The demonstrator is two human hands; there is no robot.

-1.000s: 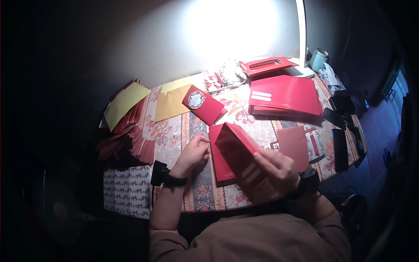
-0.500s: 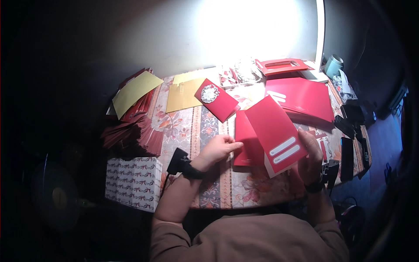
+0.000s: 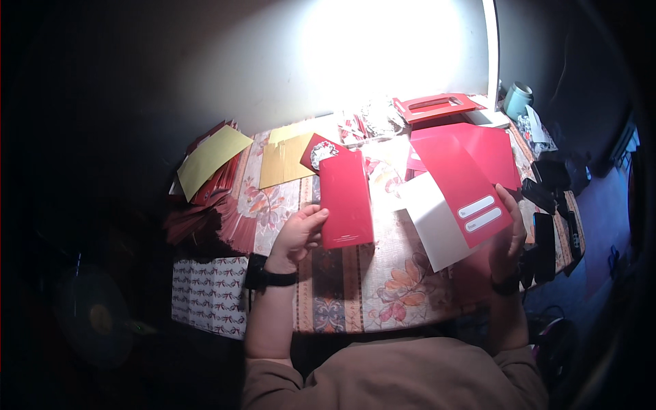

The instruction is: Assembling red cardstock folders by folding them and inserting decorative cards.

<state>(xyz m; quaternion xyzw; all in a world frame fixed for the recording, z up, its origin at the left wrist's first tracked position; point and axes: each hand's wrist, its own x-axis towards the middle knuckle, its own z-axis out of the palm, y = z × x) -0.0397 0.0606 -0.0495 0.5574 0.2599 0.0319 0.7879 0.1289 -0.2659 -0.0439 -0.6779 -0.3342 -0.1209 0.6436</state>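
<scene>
Pinched at its left edge, a plain red folded card [image 3: 347,201] is held by my left hand [image 3: 299,234], with small print along the bottom. It partly covers another red card with a white round ornament [image 3: 324,154]. My right hand [image 3: 508,222] grips a larger red card [image 3: 471,188] with two white label strips by its right side. That card is spread, and a pale inner panel [image 3: 434,222] shows on its left. Behind it lies a stack of red cards [image 3: 493,147], partly hidden.
Yellow envelopes [image 3: 290,164] lie at the back left, beside a heap of red cards topped by a yellow sheet [image 3: 210,158]. A patterned white box [image 3: 208,295] is at the near left. A red box with a window [image 3: 437,106], a lamp pole and a teal mug [image 3: 518,100] stand behind.
My left hand has taken the plain red card and moved it left and up, over the ornamented card. My right hand's card has shifted right, now spread with its pale inside showing.
</scene>
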